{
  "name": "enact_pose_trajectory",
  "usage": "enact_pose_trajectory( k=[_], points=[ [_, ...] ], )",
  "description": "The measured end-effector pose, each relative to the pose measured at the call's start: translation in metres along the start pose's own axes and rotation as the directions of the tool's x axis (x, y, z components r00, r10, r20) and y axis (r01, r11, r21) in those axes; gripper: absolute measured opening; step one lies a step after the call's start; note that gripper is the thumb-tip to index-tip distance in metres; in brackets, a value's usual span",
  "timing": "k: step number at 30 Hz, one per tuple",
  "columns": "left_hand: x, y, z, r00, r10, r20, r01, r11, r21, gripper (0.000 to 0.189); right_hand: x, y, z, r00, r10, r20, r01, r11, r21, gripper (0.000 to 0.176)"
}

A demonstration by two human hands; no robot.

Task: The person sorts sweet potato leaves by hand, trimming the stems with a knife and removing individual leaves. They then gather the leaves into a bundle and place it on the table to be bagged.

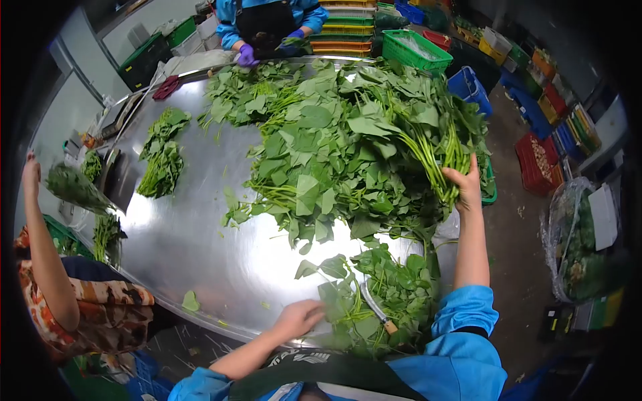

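Observation:
A large heap of leafy green stems (314, 147) covers the right half of the metal table. My right hand (466, 184) is closed round the stem ends of a green bunch (428, 150) at the heap's right edge. Low over the table's near edge, my left hand (297, 319) is slightly blurred, fingers pointing right, beside a smaller pile of greens (401, 287). Whether its fingers are apart or pressed together is unclear. A curved blade with a wooden handle (391, 327) lies on that smaller pile.
The shiny metal table (200, 234) holds separate bunches (162, 154) on the left. A co-worker in purple gloves (271, 23) stands across it; another person's arm (50, 247) is at left. Stacked crates (344, 30), a green crate (418, 50) and a red crate (535, 160) stand beyond.

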State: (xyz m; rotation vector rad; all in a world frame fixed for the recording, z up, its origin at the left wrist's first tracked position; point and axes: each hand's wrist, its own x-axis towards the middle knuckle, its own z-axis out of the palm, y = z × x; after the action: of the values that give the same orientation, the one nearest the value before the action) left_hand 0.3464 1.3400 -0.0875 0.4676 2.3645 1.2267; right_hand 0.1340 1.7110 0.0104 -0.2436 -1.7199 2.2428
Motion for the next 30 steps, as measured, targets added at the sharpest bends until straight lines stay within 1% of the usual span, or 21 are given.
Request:
enact_pose_trajectory(
  k=[1,3,4,5,6,8,9,10,11,12,14,17,18,20,21,22,24,26,27,29,30],
  points=[
    [0.008,0.003,-0.003,0.999,-0.030,0.044,0.032,0.998,-0.046,0.032,-0.011,-0.009,0.009,0.997,-0.058,0.054,0.060,0.998,-0.034,0.077],
    [0.042,0.014,-0.001,0.998,-0.005,0.065,0.032,0.904,-0.427,0.055,-0.039,-0.025,0.036,0.984,-0.100,0.149,0.113,0.990,-0.082,0.061],
    [0.064,0.022,-0.007,0.982,0.046,0.185,0.108,0.665,-0.739,0.073,-0.055,-0.021,0.051,0.982,-0.087,0.167,0.103,0.991,-0.087,0.061],
    [0.090,0.024,-0.009,0.984,0.153,0.095,0.004,0.509,-0.861,0.076,-0.072,-0.015,0.067,0.977,-0.076,0.202,0.097,0.991,-0.097,0.069],
    [0.106,0.031,-0.016,0.967,0.255,0.007,-0.064,0.270,-0.961,0.069,-0.090,-0.009,0.084,0.969,-0.066,0.238,0.094,0.990,-0.107,0.078],
    [0.133,0.038,-0.035,0.939,0.343,0.011,0.091,-0.219,-0.972,0.055,-0.132,0.015,0.122,0.947,-0.040,0.318,0.077,0.992,-0.102,0.093],
    [0.132,0.039,-0.051,0.972,0.236,0.005,0.066,-0.253,-0.965,0.046,-0.155,0.033,0.139,0.953,-0.029,0.303,0.096,0.973,-0.208,0.097],
    [0.126,0.040,-0.060,0.992,0.127,0.009,0.045,-0.284,-0.958,0.040,-0.176,0.052,0.159,0.934,-0.163,0.317,0.266,0.911,-0.314,0.096],
    [0.118,0.015,-0.055,0.996,0.004,-0.085,-0.083,-0.154,-0.985,0.036,-0.197,0.063,0.180,0.960,-0.126,0.249,0.199,0.934,-0.296,0.096],
    [0.096,0.001,-0.061,0.992,-0.014,-0.128,-0.128,-0.053,-0.990,0.035,-0.218,0.064,0.200,0.971,-0.071,0.228,0.136,0.949,-0.284,0.096],
    [0.038,-0.016,-0.082,0.955,-0.117,-0.274,-0.241,0.238,-0.941,0.038,-0.252,0.086,0.221,0.927,-0.171,0.334,0.299,0.874,-0.382,0.095],
    [-0.024,-0.078,-0.076,0.852,-0.229,-0.471,-0.294,0.536,-0.791,0.045,-0.296,0.122,0.249,0.897,-0.053,0.438,0.250,0.879,-0.405,0.098],
    [-0.033,-0.097,-0.074,0.832,-0.279,-0.480,-0.346,0.415,-0.841,0.042,-0.308,0.142,0.258,0.899,0.025,0.438,0.177,0.893,-0.413,0.098],
    [-0.052,-0.123,-0.078,0.813,-0.526,-0.249,-0.199,0.152,-0.968,0.039,-0.317,0.179,0.278,0.876,0.167,0.453,0.176,0.763,-0.621,0.100],
    [-0.059,-0.151,-0.080,0.787,-0.611,-0.088,-0.024,0.112,-0.993,0.037,-0.321,0.192,0.287,0.850,0.316,0.421,0.074,0.720,-0.690,0.102],
    [-0.068,-0.170,-0.076,0.752,-0.659,-0.002,-0.008,-0.007,-1.000,0.038,-0.327,0.205,0.287,0.846,0.338,0.412,0.071,0.695,-0.716,0.105],
    [-0.088,-0.151,-0.101,0.798,-0.603,0.009,0.043,0.043,-0.998,0.035,-0.334,0.196,0.292,0.876,0.240,0.418,0.168,0.662,-0.731,0.106],
    [-0.107,-0.165,-0.112,0.898,-0.435,0.073,0.154,0.154,-0.976,0.038,-0.341,0.193,0.281,0.921,0.112,0.374,0.247,0.574,-0.781,0.100],
    [-0.115,-0.177,-0.116,0.886,-0.437,0.157,0.242,0.148,-0.959,0.041,-0.345,0.193,0.272,0.945,0.139,0.295,0.153,0.610,-0.778,0.100],
    [-0.120,-0.192,-0.120,0.870,-0.464,0.163,0.280,0.193,-0.941,0.042,-0.354,0.200,0.260,0.959,0.252,0.130,-0.073,0.664,-0.744,0.097],
    [-0.122,-0.197,-0.117,0.853,-0.496,0.161,0.311,0.237,-0.920,0.042,-0.356,0.204,0.258,0.958,0.259,0.123,-0.082,0.658,-0.749,0.097]
  ],
)
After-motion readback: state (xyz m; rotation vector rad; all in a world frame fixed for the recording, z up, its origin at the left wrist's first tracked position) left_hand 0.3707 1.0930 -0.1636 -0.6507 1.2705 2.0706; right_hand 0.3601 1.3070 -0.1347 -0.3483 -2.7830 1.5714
